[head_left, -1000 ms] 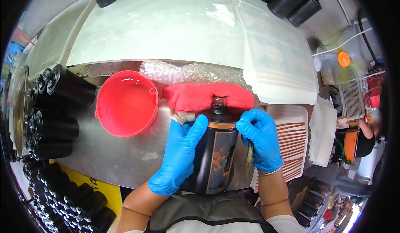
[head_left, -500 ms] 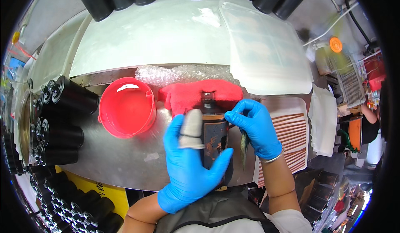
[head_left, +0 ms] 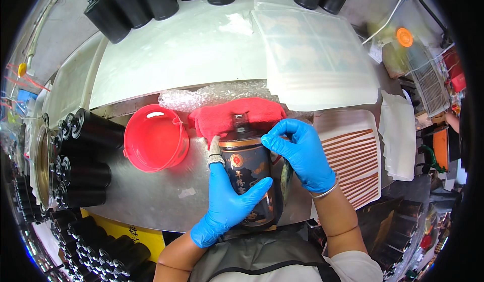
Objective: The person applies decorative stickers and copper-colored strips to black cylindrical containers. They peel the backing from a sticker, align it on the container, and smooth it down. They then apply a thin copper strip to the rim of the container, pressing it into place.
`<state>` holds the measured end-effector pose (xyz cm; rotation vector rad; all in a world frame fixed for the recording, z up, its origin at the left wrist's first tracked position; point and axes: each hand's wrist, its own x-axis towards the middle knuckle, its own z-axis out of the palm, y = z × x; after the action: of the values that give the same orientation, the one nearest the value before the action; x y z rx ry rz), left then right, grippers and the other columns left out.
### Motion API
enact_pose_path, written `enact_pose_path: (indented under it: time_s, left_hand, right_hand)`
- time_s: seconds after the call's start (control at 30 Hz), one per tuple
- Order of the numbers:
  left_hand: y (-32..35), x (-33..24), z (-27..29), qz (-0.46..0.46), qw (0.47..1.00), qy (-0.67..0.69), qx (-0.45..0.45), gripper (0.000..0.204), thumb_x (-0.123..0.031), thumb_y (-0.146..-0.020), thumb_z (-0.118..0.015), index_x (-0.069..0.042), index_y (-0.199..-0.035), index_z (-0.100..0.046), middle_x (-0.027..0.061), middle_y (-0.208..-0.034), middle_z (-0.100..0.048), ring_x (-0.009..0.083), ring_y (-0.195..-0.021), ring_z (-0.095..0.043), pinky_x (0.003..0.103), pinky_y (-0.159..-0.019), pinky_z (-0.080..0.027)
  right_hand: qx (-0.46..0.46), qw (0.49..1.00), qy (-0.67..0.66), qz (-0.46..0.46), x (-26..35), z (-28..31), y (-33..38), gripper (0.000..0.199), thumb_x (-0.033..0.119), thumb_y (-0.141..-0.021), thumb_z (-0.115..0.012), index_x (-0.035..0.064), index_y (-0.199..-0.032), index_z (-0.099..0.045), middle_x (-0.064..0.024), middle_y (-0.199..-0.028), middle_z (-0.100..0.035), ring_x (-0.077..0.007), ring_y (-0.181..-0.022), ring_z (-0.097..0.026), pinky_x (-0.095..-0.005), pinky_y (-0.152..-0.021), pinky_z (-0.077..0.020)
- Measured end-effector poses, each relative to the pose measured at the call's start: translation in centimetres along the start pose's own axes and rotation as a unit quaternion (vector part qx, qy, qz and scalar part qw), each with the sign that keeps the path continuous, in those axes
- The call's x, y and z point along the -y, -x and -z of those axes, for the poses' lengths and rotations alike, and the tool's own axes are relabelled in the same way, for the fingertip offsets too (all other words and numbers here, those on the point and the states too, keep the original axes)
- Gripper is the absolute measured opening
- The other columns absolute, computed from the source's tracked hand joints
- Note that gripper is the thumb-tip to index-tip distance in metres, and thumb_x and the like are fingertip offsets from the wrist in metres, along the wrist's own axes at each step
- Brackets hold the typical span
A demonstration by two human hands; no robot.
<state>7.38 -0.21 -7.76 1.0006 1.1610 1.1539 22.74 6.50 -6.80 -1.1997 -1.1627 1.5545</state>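
dark labelled bottle lain on the steel worktop, neck on a red cloth | left hand wrapped over its body, fingers clamped, forefinger in a grey sleeve | right hand pinched at its shoulder | red bowl just beside, left | black bottles stacked far left
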Motion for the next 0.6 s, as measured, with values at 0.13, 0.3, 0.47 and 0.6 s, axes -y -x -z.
enact_pose_path:
  time_s: [0.13, 0.3, 0.47, 0.6]
  left_hand:
    - [-0.1, 0.4, 0.6, 0.032, 0.999, -0.028, 0.014, 0.09, -0.007, -0.074, -0.072, 0.005, -0.137, -0.01, 0.0216, -0.121, -0.045, 0.0267, -0.104, -0.057, 0.036, -0.086, -0.049]
    - [0.0, 0.2, 0.6, -0.203, 0.937, -0.284, -0.034, 0.08, -0.006, -0.075, -0.069, 0.005, -0.139, -0.022, 0.0328, -0.132, -0.032, 0.0386, -0.106, -0.056, 0.039, -0.09, -0.046]
    - [0.0, -1.3, -0.8, -0.203, 0.856, -0.475, -0.017, 0.073, -0.01, -0.076, -0.065, -0.001, -0.139, -0.03, 0.042, -0.136, -0.017, 0.0516, -0.109, -0.048, 0.042, -0.09, -0.044]
    - [0.7, -1.2, -2.1, -0.09, 0.942, -0.318, -0.058, 0.104, -0.016, -0.071, -0.074, 0.005, -0.142, 0.0, 0.0317, -0.136, -0.023, 0.0392, -0.12, -0.042, 0.041, -0.098, -0.038]
  right_hand:
    - [-0.007, 1.0, 0.003, 0.0, 0.3, -0.2, 0.1, 0.01, 0.009, -0.079, -0.071, 0.0014, -0.081, -0.065, -0.0021, -0.078, -0.064, -0.0072, -0.072, -0.057, -0.0217, -0.066, -0.0471]
    - [-0.002, 1.0, 0.012, 0.023, -0.2, 0.3, 0.0, 0.009, 0.008, -0.079, -0.07, 0.0009, -0.083, -0.065, -0.0044, -0.08, -0.065, -0.0092, -0.074, -0.059, -0.023, -0.069, -0.0486]
    - [-0.007, 0.999, -0.026, -0.03, 0.3, 0.8, 0.1, 0.01, 0.007, -0.081, -0.068, 0.0, -0.086, -0.064, -0.0067, -0.085, -0.066, -0.0113, -0.079, -0.061, -0.0247, -0.075, -0.0496]
    - [0.022, 0.997, -0.051, -0.044, 0.5, 0.8, 0.0, 0.009, 0.007, -0.081, -0.067, 0.0002, -0.087, -0.064, -0.0064, -0.087, -0.066, -0.0113, -0.081, -0.061, -0.0246, -0.077, -0.0492]
